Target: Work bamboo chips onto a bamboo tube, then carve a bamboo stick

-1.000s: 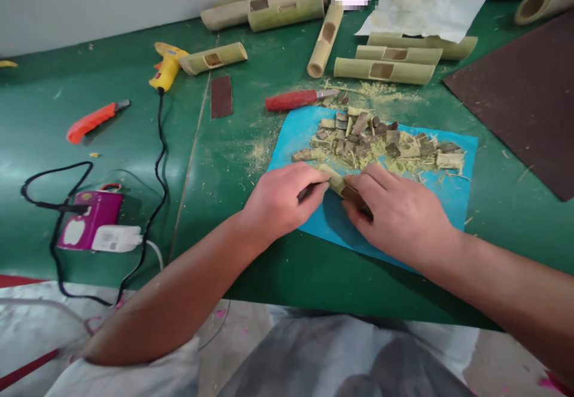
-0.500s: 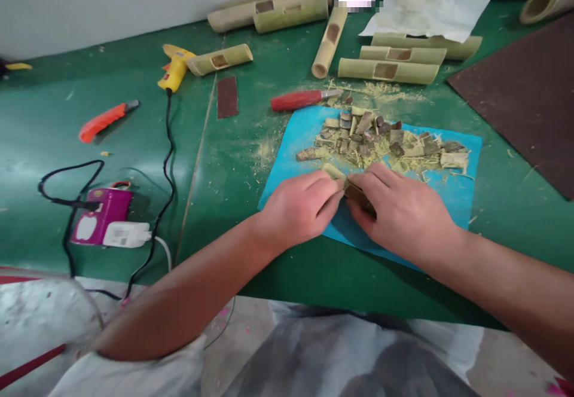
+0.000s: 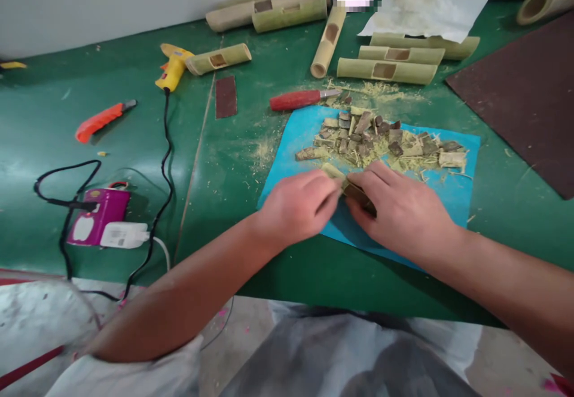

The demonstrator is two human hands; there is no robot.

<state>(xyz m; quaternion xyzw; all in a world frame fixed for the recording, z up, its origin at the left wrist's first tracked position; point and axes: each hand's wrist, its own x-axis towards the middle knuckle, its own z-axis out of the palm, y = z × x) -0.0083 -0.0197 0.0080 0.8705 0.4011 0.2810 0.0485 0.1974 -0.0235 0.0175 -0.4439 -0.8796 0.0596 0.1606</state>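
Note:
My left hand (image 3: 300,204) is closed, its thumb and fingers pinched at the left end of a small bamboo piece (image 3: 332,171). My right hand (image 3: 403,208) curls over the right part of this piece, where a brown surface (image 3: 359,196) shows between thumb and fingers; I cannot tell whether that is bamboo or sandpaper. Both hands meet above a blue sheet (image 3: 452,197). Just beyond the fingers lies a heap of bamboo scraps and shavings (image 3: 363,137). A red-handled knife (image 3: 298,100) rests at the sheet's far left corner.
On the green table (image 3: 242,164) stand cut bamboo tubes (image 3: 386,70), a yellow glue gun (image 3: 176,68) and an orange cutter (image 3: 101,123). A purple power strip (image 3: 101,214) trails black cords at left. Brown sandpaper sheets (image 3: 524,98) lie at right and a small one (image 3: 226,97) at left-centre.
The whole view shifts very slightly to the left. Both hands keep the same grip, with only a slight movement of the fingers.

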